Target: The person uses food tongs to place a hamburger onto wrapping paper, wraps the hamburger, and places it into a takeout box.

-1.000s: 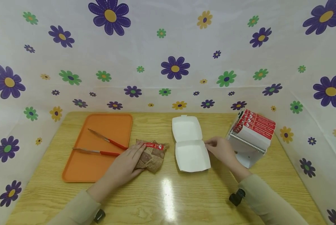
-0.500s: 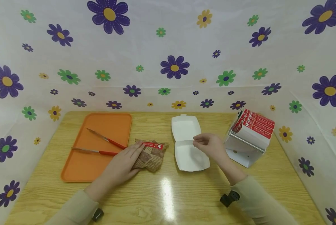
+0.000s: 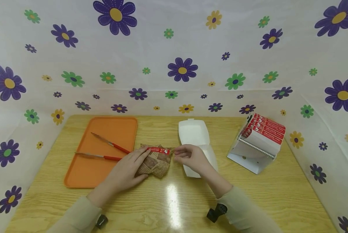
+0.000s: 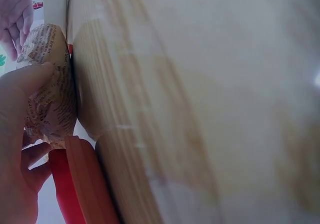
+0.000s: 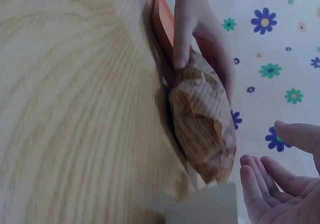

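A parcel wrapped in brown newsprint-patterned paper [image 3: 156,163] lies on the table with a red label strip [image 3: 159,150] across its top. My left hand [image 3: 127,168] holds the parcel's left end, its thumb on the near side and the fingers over the far side. What the paper contains is hidden. My right hand [image 3: 192,157] hovers beside the parcel's right end, over an opened white clamshell box [image 3: 192,129]. In the right wrist view its fingers [image 5: 265,184] are loosely bent, with nothing between them and the thumb.
An orange tray [image 3: 83,174] stands at the left, bearing two red-handled knives [image 3: 89,156]. A white label dispenser [image 3: 258,142] with several red-printed rolls is at the right. Flower-printed sheeting [image 3: 150,48] walls the table's back and sides.
My right hand has moved left from beside the label dispenser, across the white box, to the parcel's right end. My left hand has stayed on the parcel.
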Available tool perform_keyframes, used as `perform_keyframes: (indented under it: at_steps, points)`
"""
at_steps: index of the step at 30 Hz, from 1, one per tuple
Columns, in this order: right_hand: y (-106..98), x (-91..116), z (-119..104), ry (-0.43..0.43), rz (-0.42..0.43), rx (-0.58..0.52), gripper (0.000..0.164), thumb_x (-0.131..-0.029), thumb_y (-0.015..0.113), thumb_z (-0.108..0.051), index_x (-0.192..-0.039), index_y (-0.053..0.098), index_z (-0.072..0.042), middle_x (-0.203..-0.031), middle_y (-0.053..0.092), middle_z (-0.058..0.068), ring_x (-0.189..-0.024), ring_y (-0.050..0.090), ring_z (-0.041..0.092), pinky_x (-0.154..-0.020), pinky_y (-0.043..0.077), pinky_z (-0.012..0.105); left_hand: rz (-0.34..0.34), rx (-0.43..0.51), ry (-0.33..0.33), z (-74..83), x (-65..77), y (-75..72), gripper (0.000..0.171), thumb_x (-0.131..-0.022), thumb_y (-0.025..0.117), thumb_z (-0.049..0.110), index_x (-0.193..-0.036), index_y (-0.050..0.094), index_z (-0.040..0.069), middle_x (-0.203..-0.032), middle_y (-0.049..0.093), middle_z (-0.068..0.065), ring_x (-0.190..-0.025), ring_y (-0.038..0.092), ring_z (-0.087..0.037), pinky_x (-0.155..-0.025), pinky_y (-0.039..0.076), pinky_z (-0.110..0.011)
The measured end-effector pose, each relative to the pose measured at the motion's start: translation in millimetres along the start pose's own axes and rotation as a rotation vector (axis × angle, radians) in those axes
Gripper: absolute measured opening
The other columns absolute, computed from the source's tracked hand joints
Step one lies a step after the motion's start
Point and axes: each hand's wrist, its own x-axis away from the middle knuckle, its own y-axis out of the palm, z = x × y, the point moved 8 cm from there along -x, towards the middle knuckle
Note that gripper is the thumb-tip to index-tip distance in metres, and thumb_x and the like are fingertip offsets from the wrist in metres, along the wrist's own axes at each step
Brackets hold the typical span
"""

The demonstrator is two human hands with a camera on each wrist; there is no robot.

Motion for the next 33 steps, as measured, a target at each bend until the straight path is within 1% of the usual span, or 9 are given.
perform_keyframes:
  at_steps: [5, 9, 13, 16, 22, 26, 29, 31, 33]
  points:
    - [18, -2, -2, -0.025, -0.043, 0.012, 0.038, -0.095, 0.079, -0.010, -0.130, 0.071, 0.001, -0.124, 0.074, 0.020, -0.113, 0.073, 0.032, -0.093, 0.064, 0.036, -0.011, 0.021, -0.026, -2.4, -0.1, 0.2, 0.093, -0.087, 0.087, 0.044, -0.159, 0.045, 0.003, -0.164, 0.047, -0.019, -0.145, 0.054, -0.040, -0.120, 0.048, -0.055]
    - [26, -3, -2, -0.024, -0.042, 0.026, 0.042, -0.091, 0.083, -0.006, -0.131, 0.070, 0.001, -0.124, 0.072, 0.020, -0.114, 0.071, 0.033, -0.097, 0.063, 0.039, -0.011, 0.027, -0.030, -3.4, -0.6, 1.5, 0.093, -0.086, 0.089, 0.043, -0.160, 0.046, 0.006, -0.164, 0.048, -0.017, -0.144, 0.055, -0.039, -0.119, 0.049, -0.055]
    - [34, -4, 0, -0.035, -0.036, 0.052, 0.052, -0.086, 0.086, -0.003, -0.135, 0.068, 0.000, -0.128, 0.068, 0.019, -0.116, 0.069, 0.033, -0.097, 0.064, 0.040, 0.000, 0.040, -0.019, -1.9, -1.9, 1.8, 0.092, -0.084, 0.091, 0.034, -0.159, 0.046, 0.006, -0.163, 0.049, -0.016, -0.143, 0.056, -0.038, -0.117, 0.051, -0.054]
    - [40, -4, 2, -0.047, -0.032, 0.071, 0.058, -0.084, 0.088, -0.002, -0.138, 0.066, 0.000, -0.135, 0.065, 0.019, -0.120, 0.067, 0.034, -0.097, 0.063, 0.041, 0.010, 0.057, -0.014, -0.3, -3.3, 1.8, 0.091, -0.083, 0.091, 0.026, -0.159, 0.046, 0.006, -0.162, 0.050, -0.017, -0.143, 0.056, -0.037, -0.115, 0.053, -0.053]
    - [46, -2, 1, -0.083, 0.002, 0.084, 0.064, -0.082, 0.088, 0.000, -0.141, 0.062, 0.003, -0.145, 0.057, 0.024, -0.123, 0.063, 0.041, -0.099, 0.062, 0.048, 0.031, 0.068, -0.024, -1.0, -4.4, 1.7, 0.089, -0.082, 0.090, 0.020, -0.158, 0.048, 0.006, -0.161, 0.052, -0.018, -0.143, 0.055, -0.036, -0.115, 0.053, -0.052]
    - [50, 0, 2, -0.097, 0.033, 0.112, 0.065, -0.082, 0.087, 0.001, -0.142, 0.061, 0.002, -0.146, 0.055, 0.024, -0.125, 0.060, 0.039, -0.103, 0.059, 0.051, 0.041, 0.061, -0.014, -1.0, -4.8, 2.7, 0.089, -0.081, 0.092, 0.022, -0.158, 0.049, 0.006, -0.160, 0.052, -0.017, -0.143, 0.055, -0.035, -0.115, 0.053, -0.051]
    - [52, 0, 1, -0.104, 0.070, 0.129, 0.065, -0.080, 0.087, 0.001, -0.140, 0.062, 0.001, -0.145, 0.055, 0.024, -0.128, 0.056, 0.039, -0.108, 0.053, 0.055, 0.052, 0.056, -0.004, -0.5, -5.4, 3.0, 0.090, -0.080, 0.094, 0.024, -0.157, 0.049, 0.005, -0.159, 0.053, -0.018, -0.143, 0.056, -0.036, -0.114, 0.054, -0.051]
    - [53, 0, -1, -0.113, 0.087, 0.125, 0.064, -0.079, 0.087, 0.002, -0.139, 0.063, 0.002, -0.144, 0.054, 0.026, -0.128, 0.055, 0.040, -0.109, 0.052, 0.057, 0.059, 0.055, -0.005, -0.4, -5.5, 2.5, 0.091, -0.079, 0.095, 0.025, -0.156, 0.050, 0.004, -0.158, 0.054, -0.018, -0.142, 0.056, -0.036, -0.114, 0.054, -0.052]
    - [54, 0, -3, -0.114, 0.103, 0.124, 0.064, -0.078, 0.087, 0.001, -0.138, 0.064, 0.002, -0.142, 0.054, 0.026, -0.127, 0.054, 0.038, -0.108, 0.051, 0.056, 0.068, 0.055, -0.014, -0.6, -5.3, 1.2, 0.090, -0.079, 0.095, 0.026, -0.155, 0.052, 0.004, -0.156, 0.056, -0.018, -0.141, 0.057, -0.037, -0.115, 0.053, -0.052]
